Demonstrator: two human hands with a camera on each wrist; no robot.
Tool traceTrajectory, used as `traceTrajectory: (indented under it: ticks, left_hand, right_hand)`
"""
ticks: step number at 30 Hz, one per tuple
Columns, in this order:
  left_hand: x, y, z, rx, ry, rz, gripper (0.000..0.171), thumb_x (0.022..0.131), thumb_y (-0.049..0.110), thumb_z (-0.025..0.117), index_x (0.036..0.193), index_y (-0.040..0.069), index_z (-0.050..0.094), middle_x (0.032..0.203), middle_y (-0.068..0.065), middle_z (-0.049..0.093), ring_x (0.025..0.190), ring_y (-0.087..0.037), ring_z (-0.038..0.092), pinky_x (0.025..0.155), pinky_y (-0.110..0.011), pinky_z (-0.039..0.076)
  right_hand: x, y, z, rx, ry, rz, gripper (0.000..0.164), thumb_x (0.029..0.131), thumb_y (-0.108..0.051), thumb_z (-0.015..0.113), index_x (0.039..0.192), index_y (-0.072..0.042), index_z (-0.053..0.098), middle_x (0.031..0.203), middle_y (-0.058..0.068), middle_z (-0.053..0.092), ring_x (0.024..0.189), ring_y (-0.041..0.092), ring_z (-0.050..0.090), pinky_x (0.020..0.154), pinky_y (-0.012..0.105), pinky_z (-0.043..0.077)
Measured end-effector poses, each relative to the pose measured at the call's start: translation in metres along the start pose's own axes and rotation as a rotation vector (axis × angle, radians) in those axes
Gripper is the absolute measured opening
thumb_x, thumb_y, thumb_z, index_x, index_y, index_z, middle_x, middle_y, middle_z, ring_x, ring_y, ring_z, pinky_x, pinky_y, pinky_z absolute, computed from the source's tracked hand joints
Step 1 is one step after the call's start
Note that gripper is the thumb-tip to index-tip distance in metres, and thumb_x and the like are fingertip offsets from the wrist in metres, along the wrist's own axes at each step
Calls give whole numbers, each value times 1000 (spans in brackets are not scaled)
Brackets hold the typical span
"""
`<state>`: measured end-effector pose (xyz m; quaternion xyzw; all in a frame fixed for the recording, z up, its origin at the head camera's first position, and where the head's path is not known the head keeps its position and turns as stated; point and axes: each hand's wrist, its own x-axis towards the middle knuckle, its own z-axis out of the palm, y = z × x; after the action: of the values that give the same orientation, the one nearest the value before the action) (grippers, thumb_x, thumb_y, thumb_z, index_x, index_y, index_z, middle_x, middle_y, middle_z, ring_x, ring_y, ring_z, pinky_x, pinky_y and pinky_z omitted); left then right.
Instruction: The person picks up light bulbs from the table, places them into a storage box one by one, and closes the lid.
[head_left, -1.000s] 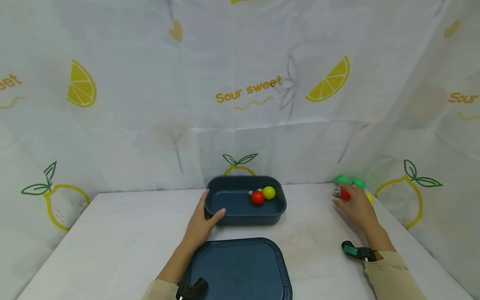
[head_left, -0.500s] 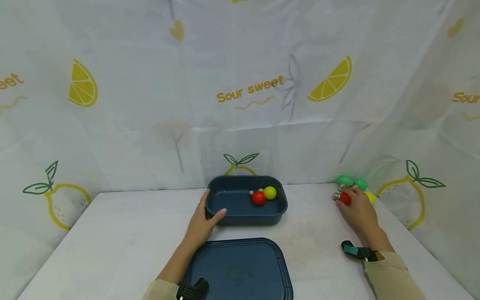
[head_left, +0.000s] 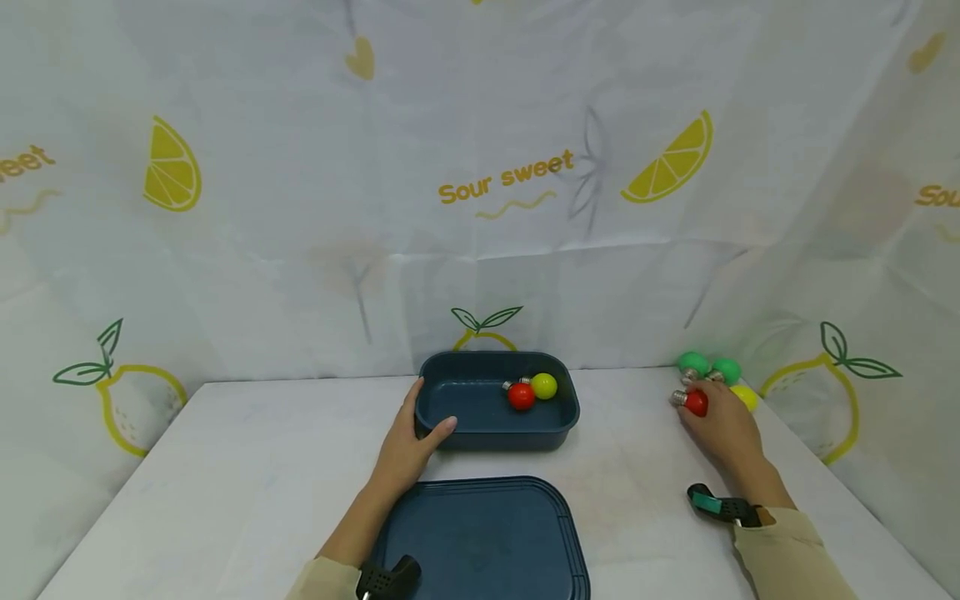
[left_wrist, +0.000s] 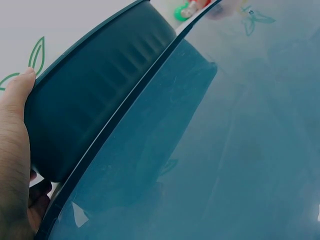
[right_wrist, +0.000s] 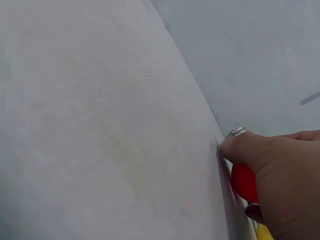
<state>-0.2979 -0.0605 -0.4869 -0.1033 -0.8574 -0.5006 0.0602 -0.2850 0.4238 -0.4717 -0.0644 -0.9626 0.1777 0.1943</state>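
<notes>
My left hand (head_left: 408, 437) grips the near-left corner of a dark blue tub (head_left: 480, 425), thumb on its front wall and fingers at its left rim (left_wrist: 90, 120). A red bulb (head_left: 521, 397) and a yellow bulb (head_left: 544, 385) lie inside it at the right. At the table's far right my right hand (head_left: 720, 421) closes its fingers around a red bulb (head_left: 695, 403) with a metal screw base; the right wrist view shows the red bulb (right_wrist: 244, 182) under my fingers (right_wrist: 272, 165). Two green bulbs (head_left: 693, 363) and a yellow bulb (head_left: 746, 396) lie just behind it.
The tub's dark blue lid (head_left: 480, 537) lies flat at the table's near edge, right in front of the tub. A lemon-print curtain (head_left: 480, 183) closes off the back and both sides. The white table (head_left: 247, 467) spreads to the left.
My right hand has settled lower over the red bulb by the curtain and its fingers have wrapped round it. The left hand and the tub have not moved.
</notes>
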Motion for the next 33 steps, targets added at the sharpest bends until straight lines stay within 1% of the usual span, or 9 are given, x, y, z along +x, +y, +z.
traceTrajectory:
  ticks: [5, 10, 13, 17, 21, 25, 28, 31, 33]
  left_hand:
    - [0, 1, 0, -6, -2, 1, 90, 92, 59, 65, 163, 31, 17, 169, -7, 24, 156, -32, 25, 124, -60, 25]
    - [0, 2, 0, -5, -1, -1, 90, 91, 59, 65, 163, 31, 17, 169, -7, 24, 156, -31, 25, 124, -60, 25]
    - [-1, 1, -1, -10, -1, 3, 90, 92, 58, 65, 163, 30, 17, 169, -7, 24, 156, -32, 25, 124, -60, 24]
    - [-1, 1, -1, -14, -2, 4, 91, 92, 58, 66, 163, 28, 18, 169, -8, 24, 156, -32, 25, 124, -60, 24]
    - [-1, 1, -1, -13, 1, 2, 90, 92, 57, 66, 163, 28, 18, 169, -8, 25, 156, -32, 25, 124, -60, 25]
    - [-1, 0, 0, -13, 1, 5, 90, 92, 58, 65, 163, 29, 18, 169, -8, 25, 156, -32, 26, 123, -60, 25]
    - [-1, 0, 0, -19, 2, 8, 90, 92, 58, 65, 163, 29, 18, 169, -8, 25, 156, -32, 26, 123, -61, 25]
    - [-2, 0, 0, -23, 3, 10, 90, 92, 58, 65, 163, 29, 18, 169, -8, 24, 156, -32, 25, 123, -61, 25]
    - [-2, 0, 1, -25, 1, 10, 90, 92, 57, 65, 163, 29, 18, 169, -8, 24, 156, -32, 25, 123, -61, 25]
  right_hand:
    - [-3, 0, 0, 11, -14, 32, 47, 90, -23, 75, 123, 2, 56, 115, 32, 62, 94, 44, 59, 81, 63, 55]
    - [-7, -1, 3, -14, 10, -21, 49, 92, -21, 70, 134, 1, 59, 125, 34, 60, 101, 46, 59, 84, 63, 53]
    - [-10, -2, 4, -18, 51, -38, 43, 93, -21, 68, 129, 0, 64, 124, 33, 62, 100, 46, 59, 81, 61, 53]
    - [-12, -4, 7, 37, 121, -13, 38, 94, -23, 67, 124, 0, 68, 118, 30, 66, 96, 42, 61, 79, 58, 54]
    - [-14, -9, 9, 120, 159, 36, 44, 96, -24, 63, 131, 4, 62, 121, 31, 63, 100, 43, 60, 84, 59, 55]
    - [-18, -16, 7, 196, 136, 66, 54, 102, -26, 54, 148, 1, 47, 135, 33, 56, 112, 46, 55, 94, 65, 50]
    - [-20, -23, 7, 240, 97, 61, 54, 107, -29, 45, 154, -4, 40, 145, 32, 50, 122, 48, 50, 100, 68, 45]
    - [-23, -30, 10, 267, 69, 79, 52, 108, -33, 42, 152, -6, 44, 147, 31, 50, 127, 49, 49, 102, 70, 43]
    - [-24, -34, 12, 292, 56, 126, 50, 108, -35, 41, 150, -8, 47, 145, 30, 51, 126, 49, 50, 103, 68, 44]
